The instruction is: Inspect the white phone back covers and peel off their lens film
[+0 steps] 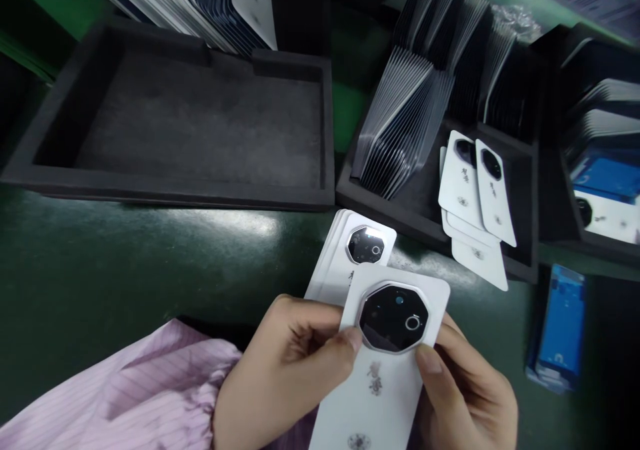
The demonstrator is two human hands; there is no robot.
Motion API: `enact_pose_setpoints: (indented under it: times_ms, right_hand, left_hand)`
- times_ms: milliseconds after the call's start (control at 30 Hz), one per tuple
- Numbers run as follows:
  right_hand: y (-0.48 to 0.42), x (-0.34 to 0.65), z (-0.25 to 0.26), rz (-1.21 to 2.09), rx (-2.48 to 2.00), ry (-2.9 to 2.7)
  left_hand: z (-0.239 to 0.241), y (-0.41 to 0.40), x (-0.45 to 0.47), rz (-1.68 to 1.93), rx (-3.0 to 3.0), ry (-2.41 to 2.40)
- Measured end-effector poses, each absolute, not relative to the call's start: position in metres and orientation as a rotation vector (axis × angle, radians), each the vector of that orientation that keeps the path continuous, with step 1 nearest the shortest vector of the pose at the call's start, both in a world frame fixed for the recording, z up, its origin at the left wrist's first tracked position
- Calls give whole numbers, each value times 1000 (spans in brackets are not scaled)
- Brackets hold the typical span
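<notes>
Both hands grip a white phone back cover (390, 383) with a dark octagonal camera window near its top. My left hand (295, 363) pinches its left edge, thumb on the face beside the window. On the opposite edge, my right hand (465, 383) is closed the same way, fingers behind the cover. The lower end of the cover runs out of the picture. Just beyond it, a small stack of similar white covers (330, 257) lies on the dark green table (150, 270), partly hidden by the held cover and my left hand.
A shallow black tray (200, 130) lies at the left, with upright covers (220, 3) behind it. Another black tray (410, 217) holds standing panels (400, 123) and loose white covers (465, 190). Blue film-covered pieces (563, 323) lie at right, near a third black tray (600, 240).
</notes>
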State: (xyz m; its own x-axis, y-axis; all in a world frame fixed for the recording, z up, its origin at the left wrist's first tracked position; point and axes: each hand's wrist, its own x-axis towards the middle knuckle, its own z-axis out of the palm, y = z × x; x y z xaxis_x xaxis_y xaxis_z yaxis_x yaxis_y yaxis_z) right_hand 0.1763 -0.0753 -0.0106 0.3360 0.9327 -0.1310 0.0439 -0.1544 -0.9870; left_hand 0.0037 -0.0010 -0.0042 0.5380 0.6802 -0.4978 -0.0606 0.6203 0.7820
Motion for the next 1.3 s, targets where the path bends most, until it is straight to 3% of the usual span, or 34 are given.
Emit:
enact_pose_setpoints:
  times_ms: [1300]
  right_hand:
    - [-78,184,-12,1016,-1488,-973]
  left_hand:
    - [-1,-1,9,572,927,911]
